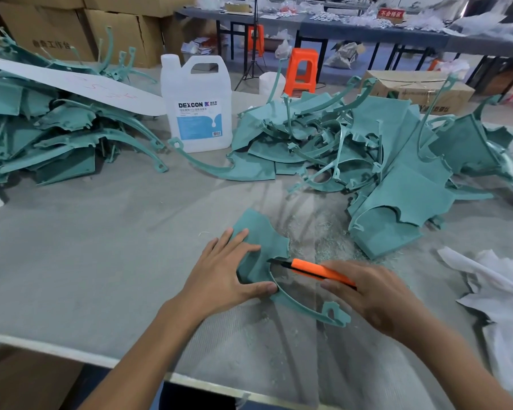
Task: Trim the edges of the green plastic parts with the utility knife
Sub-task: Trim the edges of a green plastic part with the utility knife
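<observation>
A green plastic part [264, 241] lies flat on the grey table [101, 247], its thin curved arm sweeping toward me and ending in a loop. My left hand [222, 273] presses on the part's wide panel with fingers spread and the thumb against the arm's root. My right hand [370, 294] grips an orange utility knife [317, 270]. The knife's black tip touches the part's inner edge just right of my left fingers.
A heap of green parts [382, 149] fills the right back of the table, another heap [42, 131] the left back. Between them stands a clear DEXCON jug [197, 105]. Pale shavings [323, 232] litter the table near the knife. Crumpled white paper [495, 294] lies right.
</observation>
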Available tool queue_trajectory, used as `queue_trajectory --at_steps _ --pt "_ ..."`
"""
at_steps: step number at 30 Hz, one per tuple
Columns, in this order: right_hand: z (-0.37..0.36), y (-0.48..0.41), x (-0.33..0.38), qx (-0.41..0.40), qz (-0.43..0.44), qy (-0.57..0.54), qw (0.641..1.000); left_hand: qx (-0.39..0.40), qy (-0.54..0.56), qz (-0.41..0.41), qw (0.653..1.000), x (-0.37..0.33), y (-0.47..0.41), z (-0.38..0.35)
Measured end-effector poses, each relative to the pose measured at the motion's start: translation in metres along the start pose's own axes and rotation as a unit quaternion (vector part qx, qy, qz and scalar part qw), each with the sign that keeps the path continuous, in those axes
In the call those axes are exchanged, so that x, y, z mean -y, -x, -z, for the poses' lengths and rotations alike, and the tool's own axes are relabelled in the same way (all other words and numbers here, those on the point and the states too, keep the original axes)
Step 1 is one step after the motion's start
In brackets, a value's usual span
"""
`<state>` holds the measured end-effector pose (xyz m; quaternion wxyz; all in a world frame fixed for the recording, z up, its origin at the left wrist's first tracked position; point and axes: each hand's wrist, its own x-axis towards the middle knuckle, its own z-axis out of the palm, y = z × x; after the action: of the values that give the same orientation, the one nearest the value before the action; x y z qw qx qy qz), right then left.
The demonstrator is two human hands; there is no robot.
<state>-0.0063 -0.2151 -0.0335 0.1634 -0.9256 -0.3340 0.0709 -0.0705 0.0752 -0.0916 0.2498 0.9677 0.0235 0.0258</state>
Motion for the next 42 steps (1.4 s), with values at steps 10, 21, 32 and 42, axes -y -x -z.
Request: queue_trajectory --at_steps 10,21,32,42 --pt "0.006 0.012 -0.008 -0.118 -0.038 -0.094 0.988 0.009 -0.126 0.013 0.992 0.022 -0.034 0.012" --pt "-0.009 -0.019 0.019 -0.033 -0.056 -0.054 0.996 -0.022 -0.126 0.018 0.992 0.054 -0.109 0.029" --pt "-0.021 -0.051 0.04 -0.013 -0.081 -0.009 0.997 -0.076 -0.111 -0.049 0.99 0.055 -0.102 0.021" --pt "-0.013 -0.064 0.031 -0.015 -0.051 0.026 0.998 -0.094 -0.133 -0.015 0.987 0.056 -0.102 0.02"
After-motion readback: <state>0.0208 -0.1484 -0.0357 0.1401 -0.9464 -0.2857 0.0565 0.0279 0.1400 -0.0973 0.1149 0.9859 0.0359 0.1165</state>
